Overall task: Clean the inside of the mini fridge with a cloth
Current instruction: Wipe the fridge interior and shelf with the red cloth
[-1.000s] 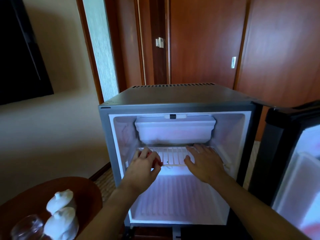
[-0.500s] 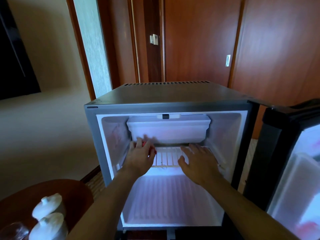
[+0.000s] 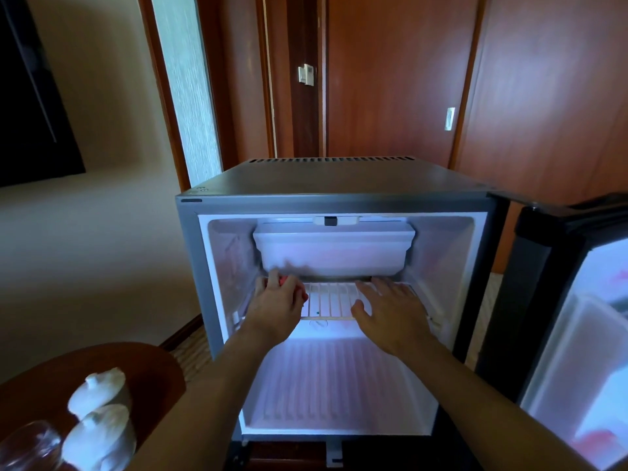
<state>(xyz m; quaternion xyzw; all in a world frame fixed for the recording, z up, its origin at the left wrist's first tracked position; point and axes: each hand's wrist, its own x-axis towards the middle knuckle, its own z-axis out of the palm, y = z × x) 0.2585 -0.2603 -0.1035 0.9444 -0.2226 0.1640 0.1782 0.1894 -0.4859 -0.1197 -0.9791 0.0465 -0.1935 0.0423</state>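
Observation:
The grey mini fridge [image 3: 326, 185] stands open in front of me, its white inside lit. Both my hands reach inside at the white wire shelf [image 3: 331, 300], under the white freezer tray [image 3: 334, 249]. My left hand [image 3: 277, 305] lies on the shelf's left part with its fingers curled over a red cloth [image 3: 292, 283], of which only small bits show. My right hand [image 3: 390, 309] lies flat on the right part of the shelf, fingers straight and spread.
The fridge door [image 3: 577, 317] hangs open at the right. A round brown table [image 3: 146, 368] at lower left carries two white lidded cups [image 3: 98, 416] and a glass [image 3: 27, 443]. Wooden doors [image 3: 390, 79] stand behind the fridge.
My left hand has slid with the red cloth from the shelf's front edge deeper into the left back of the shelf. My right hand stays flat on the shelf.

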